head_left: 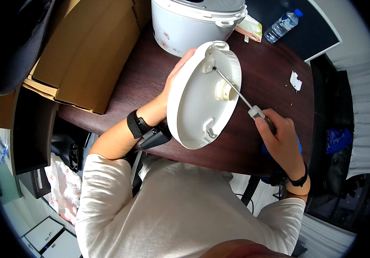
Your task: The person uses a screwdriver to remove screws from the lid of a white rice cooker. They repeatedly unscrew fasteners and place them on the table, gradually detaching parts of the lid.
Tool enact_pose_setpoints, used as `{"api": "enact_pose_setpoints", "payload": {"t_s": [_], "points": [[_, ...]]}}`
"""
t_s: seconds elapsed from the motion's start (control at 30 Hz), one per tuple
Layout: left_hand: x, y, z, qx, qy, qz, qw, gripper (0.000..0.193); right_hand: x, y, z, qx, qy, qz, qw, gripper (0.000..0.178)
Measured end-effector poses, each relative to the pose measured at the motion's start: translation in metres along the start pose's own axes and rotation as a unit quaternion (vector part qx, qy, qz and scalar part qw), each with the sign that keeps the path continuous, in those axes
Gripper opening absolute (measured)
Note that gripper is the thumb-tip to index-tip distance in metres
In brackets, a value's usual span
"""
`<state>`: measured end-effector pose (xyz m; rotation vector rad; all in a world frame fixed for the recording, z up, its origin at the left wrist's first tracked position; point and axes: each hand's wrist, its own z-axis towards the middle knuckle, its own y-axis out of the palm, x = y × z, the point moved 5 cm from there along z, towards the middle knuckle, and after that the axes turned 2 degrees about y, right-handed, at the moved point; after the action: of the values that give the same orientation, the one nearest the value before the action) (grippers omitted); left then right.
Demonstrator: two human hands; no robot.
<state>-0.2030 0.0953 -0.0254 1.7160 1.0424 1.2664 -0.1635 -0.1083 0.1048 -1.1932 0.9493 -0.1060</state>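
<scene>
My left hand [174, 81] grips the far-left rim of a white oval plastic cover [193, 103], tilted up on edge above the table. Most of that hand's fingers are hidden behind the cover. The hollow inside faces right, with a cream round collar [225, 91] near its middle and a small fitting [210, 129] low down. In my right hand [279, 135] is a screwdriver [237, 92], held by its grey and white handle. Its dark tip meets the inside of the cover near the upper end; whether a screw sits there is too small to tell.
A white rice cooker body [193, 26] with a flower print stands at the far side. Beside it lie a folded cloth [250, 28] and a water bottle [283, 26]. A small white plastic piece [295, 81] rests on the right of the table [262, 64]. Cardboard boxes [86, 51] occupy the left.
</scene>
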Motion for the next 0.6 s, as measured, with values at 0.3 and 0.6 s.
{"api": "enact_pose_setpoints", "payload": {"t_s": [0.3,0.6], "points": [[0.008,0.004,0.006,-0.075,0.09,0.067,0.991,0.029,-0.011,-0.002,0.0,-0.007,0.006,-0.03,1.0,0.018],[0.019,0.01,0.01,-0.164,0.254,0.182,0.936,0.029,-0.017,0.0,0.0,-0.043,-0.008,-0.093,0.995,0.019]]}}
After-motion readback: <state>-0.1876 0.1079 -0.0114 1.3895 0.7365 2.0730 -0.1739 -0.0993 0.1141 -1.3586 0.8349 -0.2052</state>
